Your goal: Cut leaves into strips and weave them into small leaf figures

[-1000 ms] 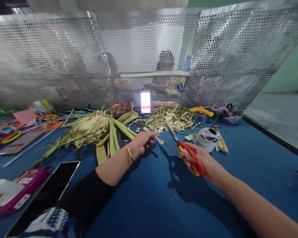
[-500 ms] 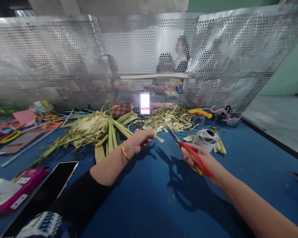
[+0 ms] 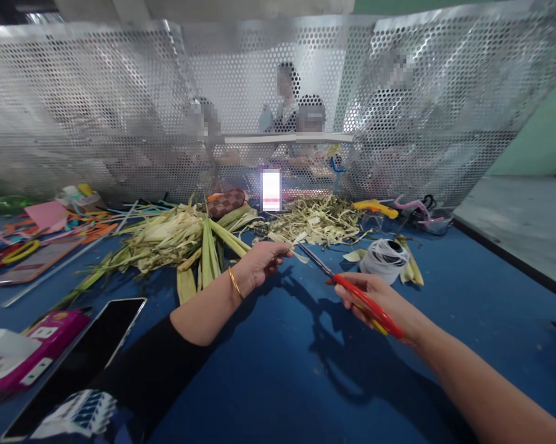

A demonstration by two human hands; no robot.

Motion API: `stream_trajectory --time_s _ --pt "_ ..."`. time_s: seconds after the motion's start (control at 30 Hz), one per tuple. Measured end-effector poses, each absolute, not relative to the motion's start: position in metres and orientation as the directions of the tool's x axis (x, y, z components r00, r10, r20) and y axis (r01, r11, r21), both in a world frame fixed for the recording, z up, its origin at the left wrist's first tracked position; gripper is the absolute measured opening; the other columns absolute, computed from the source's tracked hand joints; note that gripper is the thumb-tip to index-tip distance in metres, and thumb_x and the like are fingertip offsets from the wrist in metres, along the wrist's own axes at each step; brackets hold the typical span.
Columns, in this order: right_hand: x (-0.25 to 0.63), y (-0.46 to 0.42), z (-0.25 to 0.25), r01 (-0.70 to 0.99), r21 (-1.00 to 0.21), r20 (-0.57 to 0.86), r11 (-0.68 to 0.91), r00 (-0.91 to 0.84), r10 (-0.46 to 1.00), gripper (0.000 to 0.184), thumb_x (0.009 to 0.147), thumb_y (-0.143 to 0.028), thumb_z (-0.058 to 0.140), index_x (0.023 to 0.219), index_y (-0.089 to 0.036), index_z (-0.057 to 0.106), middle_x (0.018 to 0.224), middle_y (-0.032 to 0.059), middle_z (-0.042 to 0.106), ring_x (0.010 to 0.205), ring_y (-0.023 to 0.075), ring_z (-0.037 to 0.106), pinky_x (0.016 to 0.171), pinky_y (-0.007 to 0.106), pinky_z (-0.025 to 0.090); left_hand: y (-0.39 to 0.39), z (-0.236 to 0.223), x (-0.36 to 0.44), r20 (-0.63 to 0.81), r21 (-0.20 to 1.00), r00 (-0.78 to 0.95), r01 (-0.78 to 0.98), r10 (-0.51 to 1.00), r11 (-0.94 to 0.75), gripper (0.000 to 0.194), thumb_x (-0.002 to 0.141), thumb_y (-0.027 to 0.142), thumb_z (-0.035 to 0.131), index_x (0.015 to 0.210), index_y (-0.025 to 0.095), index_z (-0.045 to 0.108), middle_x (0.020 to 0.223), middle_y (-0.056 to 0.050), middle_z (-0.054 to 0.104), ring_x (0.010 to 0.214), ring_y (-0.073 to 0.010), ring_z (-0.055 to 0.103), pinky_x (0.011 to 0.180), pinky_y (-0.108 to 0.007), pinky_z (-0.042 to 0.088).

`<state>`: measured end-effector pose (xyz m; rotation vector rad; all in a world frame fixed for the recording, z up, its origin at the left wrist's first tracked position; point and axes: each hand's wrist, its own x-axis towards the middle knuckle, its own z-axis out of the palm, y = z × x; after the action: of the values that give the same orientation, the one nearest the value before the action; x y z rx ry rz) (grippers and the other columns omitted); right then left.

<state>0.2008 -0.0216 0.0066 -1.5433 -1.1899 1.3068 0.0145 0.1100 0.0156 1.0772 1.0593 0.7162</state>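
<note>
My left hand (image 3: 267, 262) is closed in a pinch on a small pale piece of corn husk (image 3: 300, 254), whose tips stick out past the fingers. My right hand (image 3: 374, 296) grips red and yellow scissors (image 3: 361, 299), with the blades pointing up and left. The blade tips lie right by the husk piece; whether they touch it I cannot tell. Behind my hands spreads a heap of shredded husk strips (image 3: 324, 219). Left of it lies a pile of whole husks (image 3: 166, 237). A spool of white string (image 3: 384, 260) stands just beyond my right hand.
A perforated metal screen (image 3: 120, 123) closes off the back, with people behind it. On the left are a dark phone (image 3: 87, 351), a magenta power strip (image 3: 41, 351) and coloured scraps (image 3: 49, 214). A yellow glue gun (image 3: 374, 208) lies back right on the blue table (image 3: 268, 382).
The scissors have moved left to the husk piece and their blades have closed together. My left hand has stayed almost still. Behind the screen, a standing person has shifted left.
</note>
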Motion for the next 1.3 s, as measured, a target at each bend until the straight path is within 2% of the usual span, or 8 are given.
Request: stream_trajectory --time_s 0.37,0.73,1.17,1.3 --pt "0.196 -0.019 0.001 0.189 -0.941 -0.282 -0.281 0.023 0.959 0.052 0.067 -0.056 0.070 0.100 -0.017 0.063 0.057 -0.0064 0.048 0.037 0.0041 0.041 0.032 0.016 0.032 0.099 0.013 0.023 -0.335 0.938 0.406 0.063 0.850 0.340 0.009 0.068 0.019 0.064 0.067 0.011 0.061 0.067 -0.003 0.062 0.044 -0.0030 0.036 0.038 -0.017 0.021" --pt "0.191 -0.018 -0.004 0.122 -0.956 -0.265 -0.267 0.040 0.964 0.055 0.063 -0.062 0.070 0.093 -0.016 0.065 0.054 -0.0072 0.046 0.034 0.0033 0.036 0.029 0.017 0.028 0.101 0.012 0.023 -0.320 0.943 0.405 0.044 0.857 0.331 0.009 0.067 0.018 0.065 0.066 0.011 0.060 0.068 -0.003 0.062 0.044 -0.0026 0.036 0.038 -0.016 0.020" --pt "0.181 -0.017 -0.006 0.067 -0.945 -0.311 -0.321 0.123 0.942 0.054 0.057 -0.058 0.076 0.087 -0.014 0.068 0.047 -0.0086 0.040 0.036 0.0026 0.031 0.034 0.017 0.022 0.105 0.008 0.023 -0.316 0.943 0.397 0.036 0.862 0.330 0.012 0.064 0.020 0.068 0.064 0.011 0.061 0.066 -0.003 0.062 0.044 -0.0028 0.034 0.040 -0.018 0.018" --pt "0.181 -0.016 -0.006 0.032 -0.961 -0.264 -0.273 0.177 0.948 0.055 0.054 -0.059 0.076 0.084 -0.015 0.065 0.047 -0.0090 0.042 0.034 0.0027 0.032 0.033 0.017 0.022 0.106 0.009 0.022 -0.307 0.946 0.406 0.033 0.861 0.321 0.014 0.063 0.022 0.071 0.065 0.012 0.061 0.069 -0.003 0.063 0.044 -0.0026 0.034 0.040 -0.019 0.016"
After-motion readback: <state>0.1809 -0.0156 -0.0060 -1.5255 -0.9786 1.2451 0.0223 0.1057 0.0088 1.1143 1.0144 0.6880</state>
